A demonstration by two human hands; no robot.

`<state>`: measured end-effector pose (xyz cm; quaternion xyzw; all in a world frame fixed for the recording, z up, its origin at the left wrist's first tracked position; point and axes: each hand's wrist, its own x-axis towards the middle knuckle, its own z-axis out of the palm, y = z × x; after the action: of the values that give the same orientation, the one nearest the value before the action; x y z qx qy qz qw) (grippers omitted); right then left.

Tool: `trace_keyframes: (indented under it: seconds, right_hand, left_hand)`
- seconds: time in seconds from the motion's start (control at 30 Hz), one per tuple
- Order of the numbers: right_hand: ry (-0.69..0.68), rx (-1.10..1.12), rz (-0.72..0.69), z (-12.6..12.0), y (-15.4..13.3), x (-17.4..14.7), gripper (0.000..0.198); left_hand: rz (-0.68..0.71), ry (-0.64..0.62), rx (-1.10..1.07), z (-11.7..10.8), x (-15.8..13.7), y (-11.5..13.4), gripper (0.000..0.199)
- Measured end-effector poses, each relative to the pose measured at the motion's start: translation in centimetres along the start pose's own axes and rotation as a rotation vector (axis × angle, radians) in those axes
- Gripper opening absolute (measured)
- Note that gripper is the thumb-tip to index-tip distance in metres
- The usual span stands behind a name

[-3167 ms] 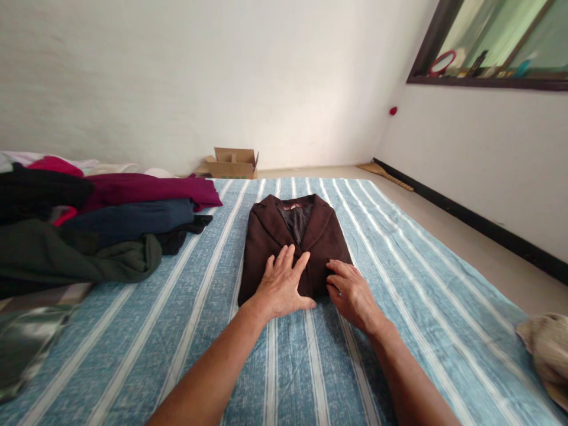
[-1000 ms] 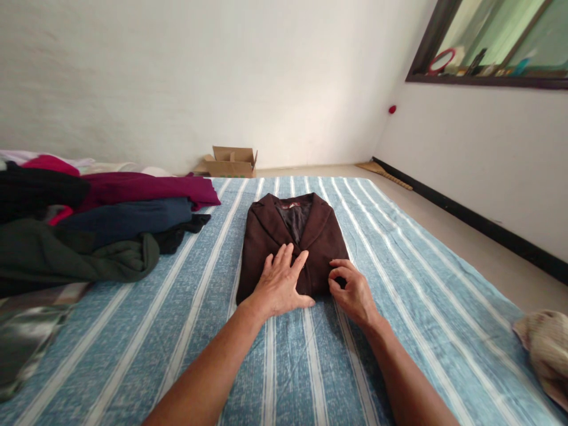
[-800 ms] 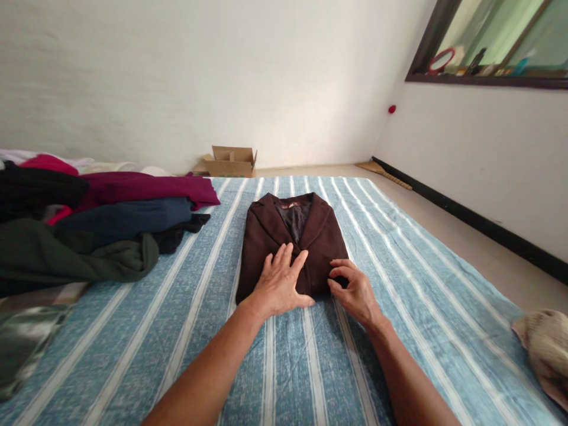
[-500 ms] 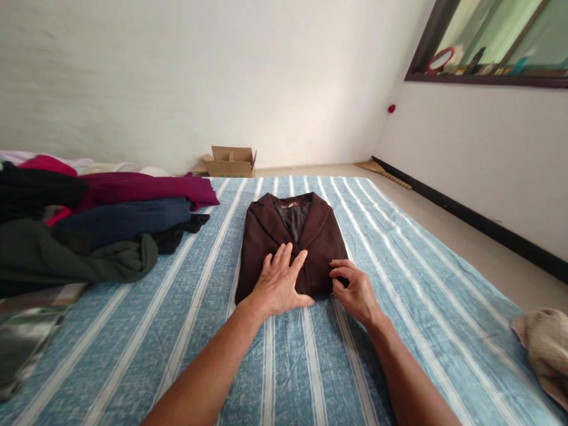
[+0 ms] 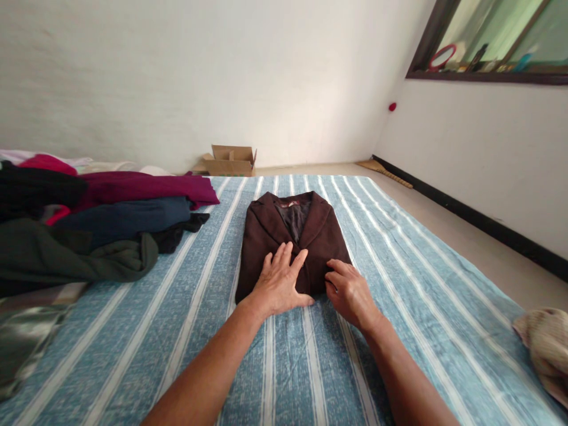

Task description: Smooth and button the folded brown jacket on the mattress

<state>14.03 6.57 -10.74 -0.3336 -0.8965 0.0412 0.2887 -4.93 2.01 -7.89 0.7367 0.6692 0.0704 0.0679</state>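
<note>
A dark brown jacket [image 5: 261, 236] lies folded into a compact bundle, its collar and lapels at the far end and a dark shiny lining showing at the neck. My left hand [image 5: 280, 284] rests flat on the lower front of it, fingers spread and thumb stretched to the right. At the jacket's near right corner, my right hand [image 5: 350, 291] has its fingers curled together with thumb and fingertips pinched on the fabric. The exact grip under those fingertips is partly hidden. Beneath the jacket is a blue and white striped bed sheet [image 5: 213, 331].
A heap of clothes [image 5: 128, 219] in black, magenta, navy and dark green lies on the left. Past the far edge stands an open cardboard box [image 5: 231, 167]. A beige cloth [image 5: 545, 349] sits at the right edge. A window [image 5: 497, 41] is at upper right.
My right hand has shifted slightly left along the jacket's near right corner, and its fingers look more closed. The jacket's right edge sits a little further out. My left hand stays put.
</note>
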Motion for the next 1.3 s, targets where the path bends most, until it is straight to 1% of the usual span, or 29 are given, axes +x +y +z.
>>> trace_keyframes:
  seconds: [0.1, 0.17, 0.27, 0.43, 0.5, 0.57, 0.63, 0.7, 0.83, 0.93, 0.97, 1.03, 1.13, 1.23, 1.3]
  right_hand:
    - [-0.023, -0.03, -0.014, 0.1, -0.3, 0.2, 0.024]
    - [-0.031, 0.006, 0.005, 0.3, -0.3, 0.3, 0.024]
    - [-0.006, 0.14, 0.069, 0.1, -0.1, 0.3, 0.022]
    - [0.054, 0.463, 0.227, -1.6, 1.3, -0.2, 0.016]
    - [0.099, 0.51, 0.293, -2.1, 2.0, -0.3, 0.014]
    - [0.123, 0.535, 0.326, -2.3, 2.3, -0.3, 0.014]
    - [0.113, 0.551, 0.32, -2.2, 2.2, -0.3, 0.013]
    - [0.078, 0.538, 0.277, -1.9, 1.8, -0.2, 0.012]
    - [0.005, 0.404, 0.159, -1.3, 1.0, -0.3, 0.011]
    - [-0.005, 0.353, 0.123, -1.0, 1.0, -0.3, 0.013]
    - [-0.004, 0.36, 0.119, -1.0, 1.0, -0.4, 0.014]
    - [0.003, 0.393, 0.117, -1.0, 1.2, -0.4, 0.016]
    - [0.004, 0.445, 0.14, -1.1, 1.5, -0.4, 0.018]
    - [-0.002, 0.498, 0.184, -1.0, 1.7, -0.4, 0.016]
    - [-0.001, 0.531, 0.207, -1.0, 1.9, -0.4, 0.015]
  left_hand:
    - [0.001, 0.001, 0.0, 0.0, 0.0, 0.0, 0.109]
    - [0.0, 0.0, -0.001, 0.0, 0.0, 0.0, 0.11]
    - [-0.004, -0.007, -0.003, -0.1, 0.0, 0.0, 0.109]
    - [-0.004, -0.006, -0.007, -0.1, 0.0, 0.0, 0.108]
    - [-0.004, -0.01, -0.004, -0.1, 0.1, 0.0, 0.109]
    - [-0.005, -0.012, -0.002, -0.1, 0.1, -0.1, 0.108]
    - [-0.005, -0.015, 0.001, -0.1, 0.1, -0.1, 0.108]
    - [-0.002, -0.015, 0.003, 0.0, 0.1, -0.1, 0.109]
    - [0.004, 0.003, 0.0, 0.2, 0.1, -0.3, 0.109]
    - [-0.003, 0.001, 0.004, 0.0, 0.0, -0.1, 0.108]
    - [-0.01, 0.013, 0.01, -0.1, -0.1, 0.2, 0.106]
    - [0.001, 0.079, 0.035, -0.3, -0.2, 1.0, 0.099]
    - [0.087, 0.207, 0.095, -0.3, -0.4, 2.7, 0.079]
    - [0.137, 0.245, 0.124, 0.3, -0.3, 3.9, 0.061]
    - [0.146, 0.253, 0.122, 0.7, -0.3, 4.2, 0.057]
